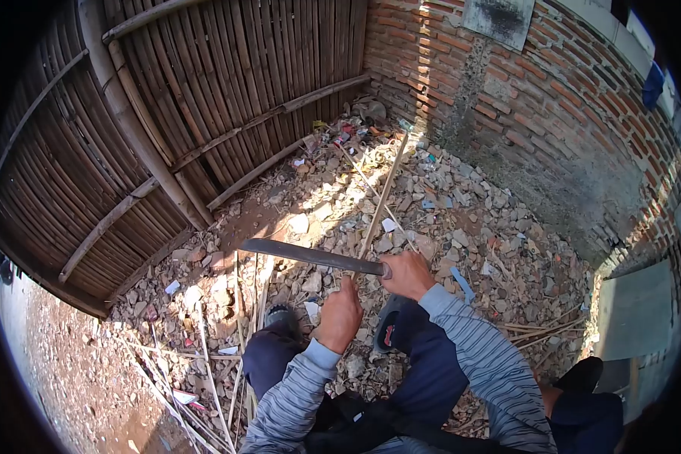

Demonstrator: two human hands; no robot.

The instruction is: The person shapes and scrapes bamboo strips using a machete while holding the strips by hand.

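My right hand [407, 276] is closed around the handle of a machete [310, 255]. Its long dark blade points left, lying across a bamboo strip [384, 198]. Just below the blade, my left hand [340, 316] is closed on the near end of that strip, thumb uppermost. From there the strip runs away toward the far corner, over the rubble. The two hands are close together, above my feet and between my knees. What lies inside the left fist is hidden.
Broken stone and brick rubble [461, 242] covers the ground. Several thin bamboo strips [204, 356] lie at left, others at right. A bamboo slat wall [227, 76] stands left, a brick wall [560, 98] right. Another person's dark-clothed leg [590, 416] shows at lower right.
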